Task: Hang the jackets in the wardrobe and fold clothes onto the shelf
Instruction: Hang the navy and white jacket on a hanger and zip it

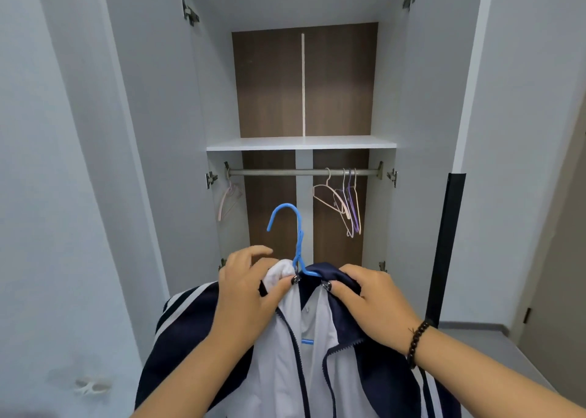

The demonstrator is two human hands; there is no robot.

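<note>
While the jacket (304, 348) hangs in front of the open wardrobe (421, 100), below the rail (285, 172), I have both hands up at its collar. My left hand (250, 287) has a closed grip, pinching the white collar lining just left of the blue hanger (296, 243); my right hand (371, 294) curls its grip round the navy collar on the other side. I judge the jacket soft and light, liable to slump and slide off the thin hanger, so the collar and shoulders are the places to hold, and the stiff hook is what should carry it to the rail. By my count: one jacket, one blue hanger inside it, one pale hanger (228, 200) at the rail's left end, and what looks like four more hangers (344, 203) bunched at the right, though they overlap. One shelf (301, 143) sits above the rail.
</note>
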